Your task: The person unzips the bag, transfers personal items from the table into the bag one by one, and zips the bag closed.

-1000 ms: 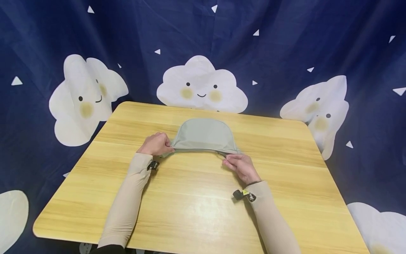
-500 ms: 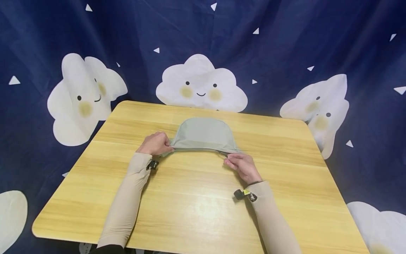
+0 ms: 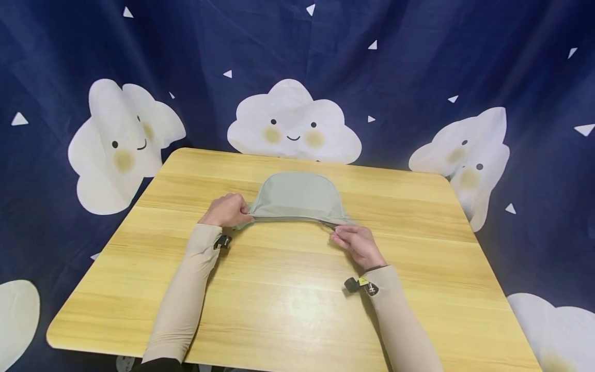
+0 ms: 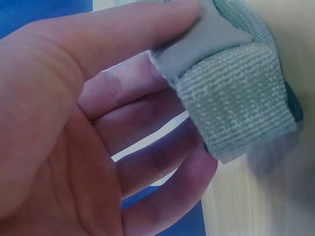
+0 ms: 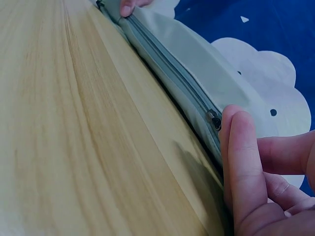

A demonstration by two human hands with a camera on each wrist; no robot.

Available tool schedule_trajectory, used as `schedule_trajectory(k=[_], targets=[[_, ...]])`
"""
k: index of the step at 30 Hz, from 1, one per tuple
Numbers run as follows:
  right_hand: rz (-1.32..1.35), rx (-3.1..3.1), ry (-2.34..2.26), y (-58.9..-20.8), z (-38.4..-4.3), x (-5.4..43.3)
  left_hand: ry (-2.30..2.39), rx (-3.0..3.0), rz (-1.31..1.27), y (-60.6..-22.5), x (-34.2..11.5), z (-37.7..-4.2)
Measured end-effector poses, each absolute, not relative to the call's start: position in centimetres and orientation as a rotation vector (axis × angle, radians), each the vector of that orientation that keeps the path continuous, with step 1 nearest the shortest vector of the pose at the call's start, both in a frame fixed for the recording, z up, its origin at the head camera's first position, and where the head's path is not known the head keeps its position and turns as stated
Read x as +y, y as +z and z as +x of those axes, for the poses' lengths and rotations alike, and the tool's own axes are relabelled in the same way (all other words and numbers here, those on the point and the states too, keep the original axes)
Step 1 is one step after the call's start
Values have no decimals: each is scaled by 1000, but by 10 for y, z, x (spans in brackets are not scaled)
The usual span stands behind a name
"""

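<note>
A pale grey-green waist bag [image 3: 299,194] lies on the table with its curved side away from me and its long zipper [image 5: 170,59] along the near edge. My left hand [image 3: 228,210] grips the bag's left end, thumb on top. In the left wrist view, woven strap webbing [image 4: 241,98] hangs beside those curled fingers. At the bag's right end, my right hand [image 3: 357,244] pinches the zipper pull, which its fingers hide. The dark zipper slider [image 5: 214,119] shows right at the fingertips.
The bag rests on a wood-grain table [image 3: 279,310] with rounded corners. Behind it hangs a dark blue curtain [image 3: 297,41] printed with white clouds and triangles.
My right hand has moved slightly to the right along the zipper, and the slider with it. The left hand keeps its hold on the left end.
</note>
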State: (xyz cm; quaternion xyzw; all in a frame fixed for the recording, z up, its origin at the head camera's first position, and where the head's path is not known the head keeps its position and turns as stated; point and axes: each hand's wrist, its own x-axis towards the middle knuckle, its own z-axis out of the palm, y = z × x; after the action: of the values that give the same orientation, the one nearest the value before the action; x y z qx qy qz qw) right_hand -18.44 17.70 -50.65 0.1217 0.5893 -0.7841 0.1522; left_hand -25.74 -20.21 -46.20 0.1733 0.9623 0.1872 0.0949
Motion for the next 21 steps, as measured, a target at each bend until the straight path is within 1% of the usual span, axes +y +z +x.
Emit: schedule_trajectory(k=[14, 21], targets=[[334, 1694, -2253, -505, -181, 181, 553, 2857, 522, -458, -203, -257], [381, 1694, -2269, -506, -180, 183, 557, 2846, 514, -459, -202, -257]])
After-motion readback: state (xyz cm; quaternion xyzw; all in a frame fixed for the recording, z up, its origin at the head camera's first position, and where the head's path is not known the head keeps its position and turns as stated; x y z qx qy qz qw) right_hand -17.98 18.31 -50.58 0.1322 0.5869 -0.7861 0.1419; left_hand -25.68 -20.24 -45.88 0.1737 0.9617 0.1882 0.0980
